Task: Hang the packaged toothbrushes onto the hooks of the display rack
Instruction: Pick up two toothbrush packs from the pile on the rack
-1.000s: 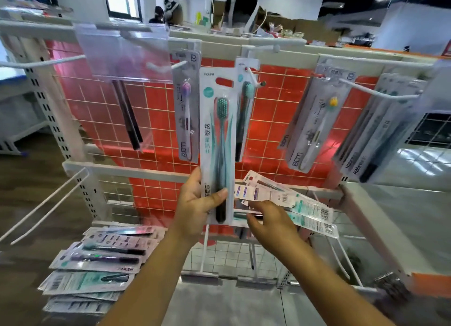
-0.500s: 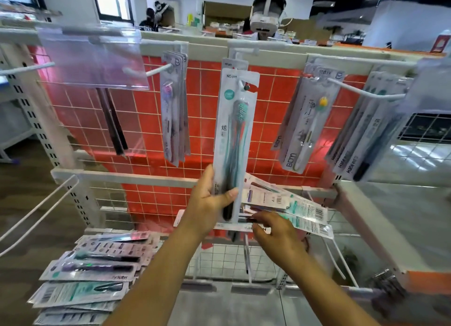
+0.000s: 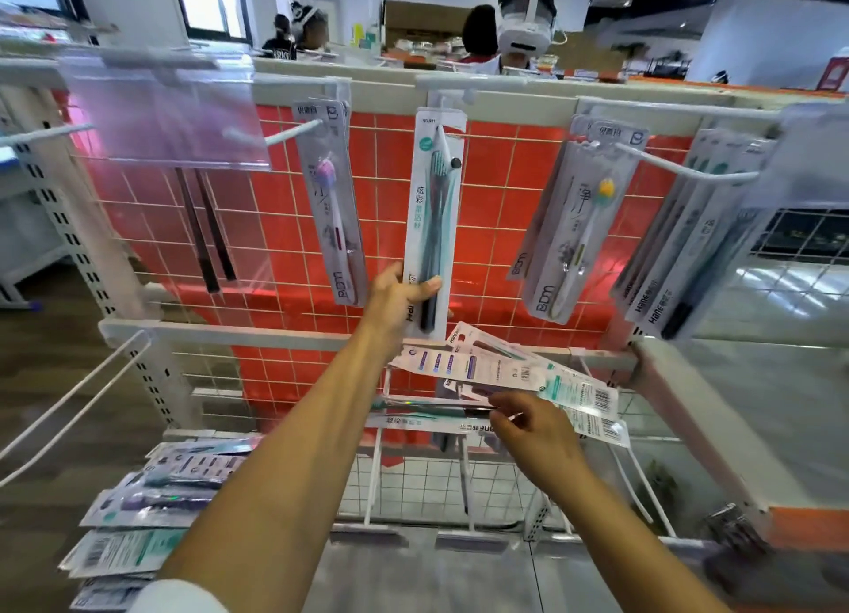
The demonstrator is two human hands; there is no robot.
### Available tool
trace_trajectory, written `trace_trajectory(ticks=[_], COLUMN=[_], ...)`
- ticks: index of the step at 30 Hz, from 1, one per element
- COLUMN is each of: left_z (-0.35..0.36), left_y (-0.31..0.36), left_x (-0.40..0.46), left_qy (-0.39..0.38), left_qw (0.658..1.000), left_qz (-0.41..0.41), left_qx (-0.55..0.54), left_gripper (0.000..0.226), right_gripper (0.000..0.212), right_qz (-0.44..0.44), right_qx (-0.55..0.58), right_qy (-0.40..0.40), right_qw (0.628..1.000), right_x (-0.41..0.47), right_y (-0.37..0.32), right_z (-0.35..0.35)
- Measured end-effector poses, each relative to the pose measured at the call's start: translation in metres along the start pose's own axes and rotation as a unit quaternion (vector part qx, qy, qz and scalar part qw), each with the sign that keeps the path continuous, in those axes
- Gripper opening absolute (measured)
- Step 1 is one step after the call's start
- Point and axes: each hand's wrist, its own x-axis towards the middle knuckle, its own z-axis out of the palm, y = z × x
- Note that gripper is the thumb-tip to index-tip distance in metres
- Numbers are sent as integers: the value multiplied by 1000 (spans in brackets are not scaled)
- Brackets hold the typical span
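Note:
A teal packaged toothbrush (image 3: 432, 208) hangs upright with the centre hook (image 3: 448, 146) of the display rack (image 3: 275, 332) through its top hole; the hook's dark tip shows in front of the pack. My left hand (image 3: 395, 295) grips the pack's lower end. My right hand (image 3: 533, 433), lower and to the right, pinches a fanned bunch of several packaged toothbrushes (image 3: 505, 369) lying flat in front of the lower rail.
Purple-brush packs (image 3: 331, 199), yellow-brush packs (image 3: 579, 226) and a thick row of packs (image 3: 689, 236) hang on neighbouring hooks. A bare hook (image 3: 285, 132) pokes out under a clear plastic sheet (image 3: 165, 116). A pile of packs (image 3: 151, 511) lies lower left. People stand behind the rack.
My left hand has carried the teal pack up and right, from in front of the rack onto the centre hook. My right hand has stayed low with its bunch of packs.

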Motion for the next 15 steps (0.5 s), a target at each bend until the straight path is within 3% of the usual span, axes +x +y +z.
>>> trace_trajectory(ticks=[3,8,12,15], left_z=[-13,-41,-66,-74], left_y=[-23,-71,-88,-88], left_x=[-10,-33,-44,-52], left_qy=[-14,-28,-39,-61], left_qw=[997,969,897,852], left_qz=[-40,-74,-12,29], left_qx=[64,232,439,519], left_gripper=[38,13,11,9], right_gripper=[26,23,27,28], right_qz=[-4,-8,-17,-37], right_qx=[-1,-20,-53,-78], right_qy=[-3,-15,-23,2], right_qw=[1000,1000,998,996], right_x=[0,0,1,6], right_y=[1,9,14,18], right_z=[0,3,8,13])
